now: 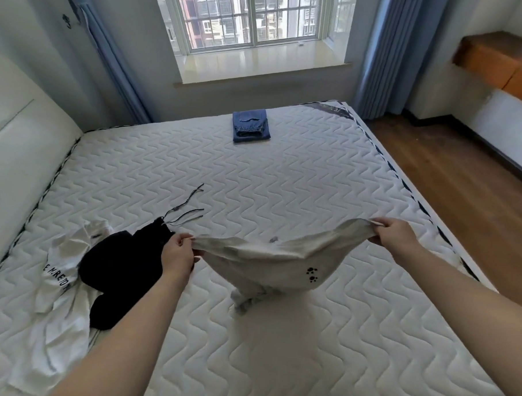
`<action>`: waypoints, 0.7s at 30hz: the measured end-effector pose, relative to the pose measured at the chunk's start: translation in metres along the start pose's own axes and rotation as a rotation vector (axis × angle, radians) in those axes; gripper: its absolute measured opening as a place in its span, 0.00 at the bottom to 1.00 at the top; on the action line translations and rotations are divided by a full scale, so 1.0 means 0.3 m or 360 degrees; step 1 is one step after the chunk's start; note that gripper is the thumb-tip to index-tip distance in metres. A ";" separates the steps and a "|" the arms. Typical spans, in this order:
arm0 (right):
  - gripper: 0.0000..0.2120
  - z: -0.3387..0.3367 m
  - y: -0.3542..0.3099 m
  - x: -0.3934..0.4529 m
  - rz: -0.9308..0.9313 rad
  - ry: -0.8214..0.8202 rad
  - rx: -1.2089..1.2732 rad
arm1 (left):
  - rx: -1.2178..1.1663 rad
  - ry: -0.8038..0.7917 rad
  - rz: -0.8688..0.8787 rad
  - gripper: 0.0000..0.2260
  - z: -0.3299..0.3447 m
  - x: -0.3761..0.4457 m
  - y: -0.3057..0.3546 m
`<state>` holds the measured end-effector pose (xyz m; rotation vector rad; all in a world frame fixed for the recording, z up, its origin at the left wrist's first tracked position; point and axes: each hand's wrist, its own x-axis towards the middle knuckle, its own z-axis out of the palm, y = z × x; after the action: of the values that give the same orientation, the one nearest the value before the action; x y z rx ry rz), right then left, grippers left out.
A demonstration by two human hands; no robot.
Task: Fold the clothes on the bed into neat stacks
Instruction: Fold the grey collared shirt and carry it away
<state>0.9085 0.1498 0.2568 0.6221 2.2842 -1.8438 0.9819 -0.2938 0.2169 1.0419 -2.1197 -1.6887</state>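
A light beige garment (274,257) with small black paw prints hangs stretched between my two hands above the white quilted mattress (283,182). My left hand (178,255) pinches its left corner and my right hand (396,234) pinches its right corner. Its lower part sags and touches the mattress. To the left lie a black garment (119,276) with loose drawstrings and a white garment (57,284) with black lettering, both unfolded. A folded blue denim stack (250,126) sits at the far side of the bed.
The padded headboard (15,142) runs along the left. A window with blue curtains (373,49) is beyond the bed. Wooden floor (462,183) lies to the right, below an orange-brown shelf (499,58) on the wall.
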 end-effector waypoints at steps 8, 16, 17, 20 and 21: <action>0.13 0.042 0.160 0.092 0.0416 -0.0036 0.0356 | 0.0121 -0.0318 -0.0228 0.11 0.175 0.055 -0.018; 0.11 0.138 -0.267 0.456 0.0034 0.0153 0.0337 | 0.0081 -0.0240 0.0025 0.10 0.359 0.337 0.491; 0.11 0.141 -0.365 0.500 -0.0062 0.0144 0.0346 | 0.0098 -0.0182 0.0100 0.10 0.363 0.379 0.589; 0.11 0.094 -0.705 0.626 -0.0353 0.0102 0.0411 | 0.0048 -0.0110 0.0330 0.10 0.383 0.492 0.924; 0.10 0.083 -0.809 0.654 -0.0422 0.0115 0.0442 | 0.0021 -0.0075 0.0405 0.10 0.379 0.523 1.033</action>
<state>0.6303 0.1310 0.3991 0.4414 2.2667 -2.3246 0.6853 -0.2862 0.4303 0.7059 -2.1876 -1.5933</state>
